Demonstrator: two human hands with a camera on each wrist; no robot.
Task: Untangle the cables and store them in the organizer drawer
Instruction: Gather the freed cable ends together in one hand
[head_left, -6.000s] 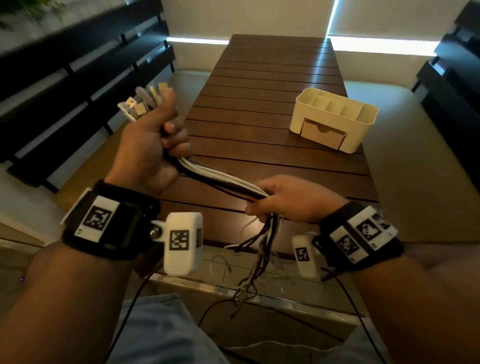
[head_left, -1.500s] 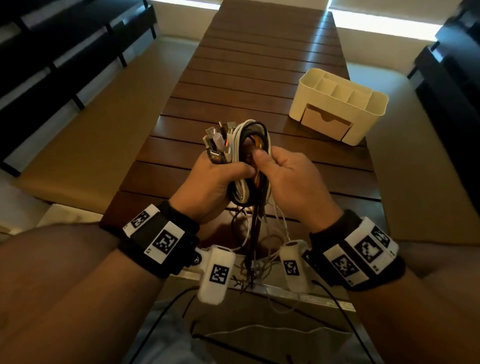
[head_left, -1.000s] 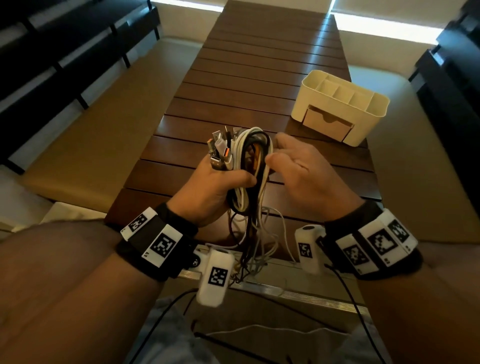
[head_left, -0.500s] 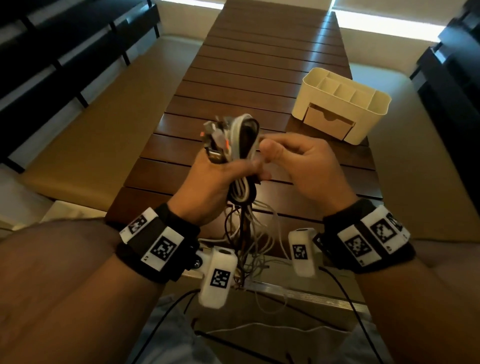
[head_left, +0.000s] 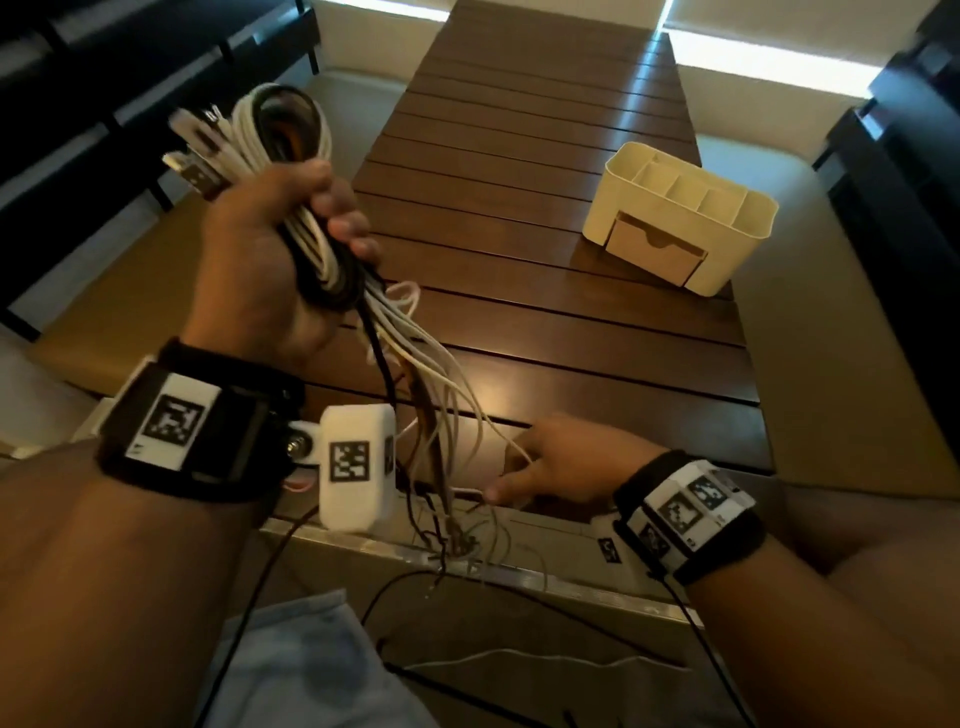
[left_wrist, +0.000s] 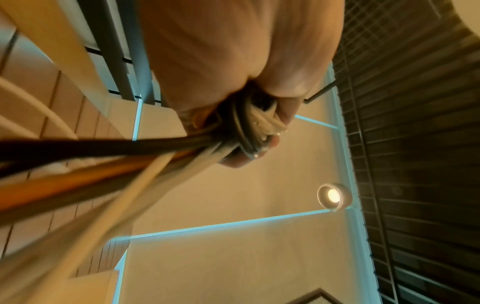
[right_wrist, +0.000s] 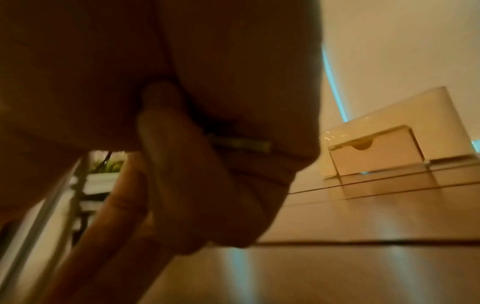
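My left hand (head_left: 270, 244) is raised at the upper left and grips a folded bundle of white and black cables (head_left: 280, 135), with the connector ends sticking out above the fist. The left wrist view shows the cables (left_wrist: 241, 127) squeezed in the fist (left_wrist: 233, 51). Loose tails (head_left: 431, 374) hang down to the table's near edge. There my right hand (head_left: 561, 462) holds some of them, fingers curled. In the right wrist view a connector end (right_wrist: 241, 144) sits pinched in that hand (right_wrist: 207, 185). The cream organizer (head_left: 675, 218) stands at the right, its drawer (head_left: 654, 249) closed.
The dark slatted wooden table (head_left: 571, 338) runs away from me. Tan cushioned benches lie on the left (head_left: 130, 291) and right (head_left: 831, 338), with black slatted backs behind them. Thin wires trail below the table edge over my lap (head_left: 467, 582).
My left hand has lifted the bundle up and to the left. My right hand has left the top of the loop and dropped to the hanging tails at the table's near edge.
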